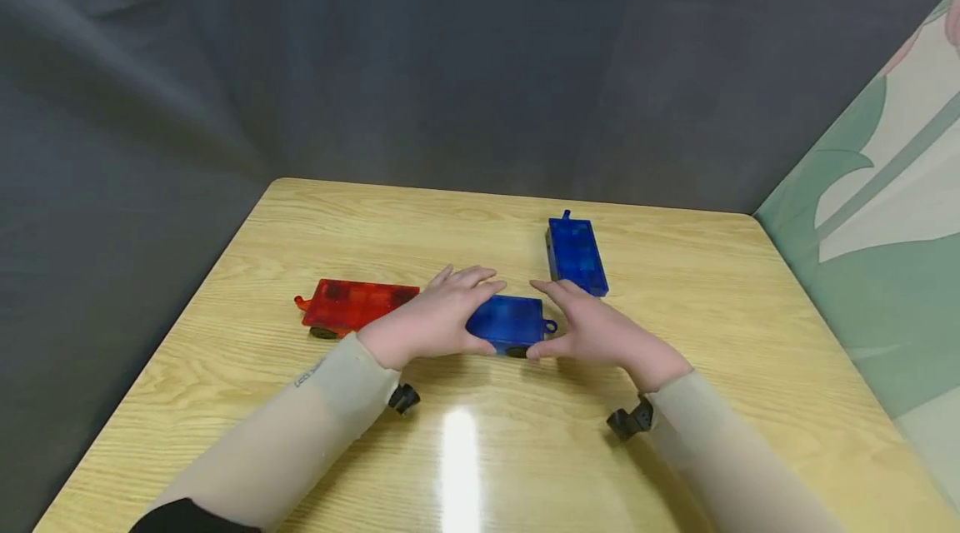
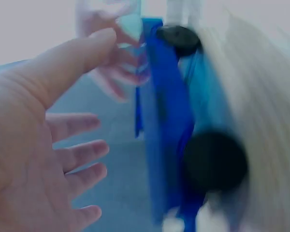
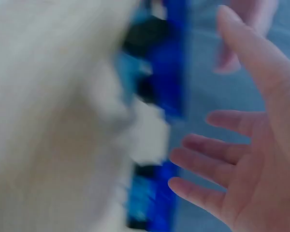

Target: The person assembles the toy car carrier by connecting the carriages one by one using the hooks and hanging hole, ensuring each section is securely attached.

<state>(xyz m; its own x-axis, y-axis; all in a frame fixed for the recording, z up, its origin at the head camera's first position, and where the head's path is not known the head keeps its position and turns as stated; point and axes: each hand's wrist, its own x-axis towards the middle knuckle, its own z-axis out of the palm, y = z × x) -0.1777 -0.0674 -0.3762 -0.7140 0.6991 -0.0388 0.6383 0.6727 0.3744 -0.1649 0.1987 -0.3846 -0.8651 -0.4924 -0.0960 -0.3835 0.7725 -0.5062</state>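
A translucent blue toy wagon [image 1: 507, 320] with black wheels and a ring at its right end stands on the table between my two hands. My left hand [image 1: 442, 312] is spread over its left end; in the left wrist view the thumb and fingers look apart from the wagon. Beyond the ring, my right hand [image 1: 592, 329] is held with fingers extended and thumb apart, holding nothing. A red toy wagon [image 1: 360, 306] with a hook at its left end is to the left, its right end partly behind my left hand. Whether the two wagons are joined is hidden.
Another blue toy wagon [image 1: 576, 256] lies farther back, just beyond my right fingertips, its hook pointing away. The wooden table [image 1: 420, 221] meets a dark curtain [image 1: 480, 67] at the back and a leaf-patterned cloth [image 1: 885, 208] on the right.
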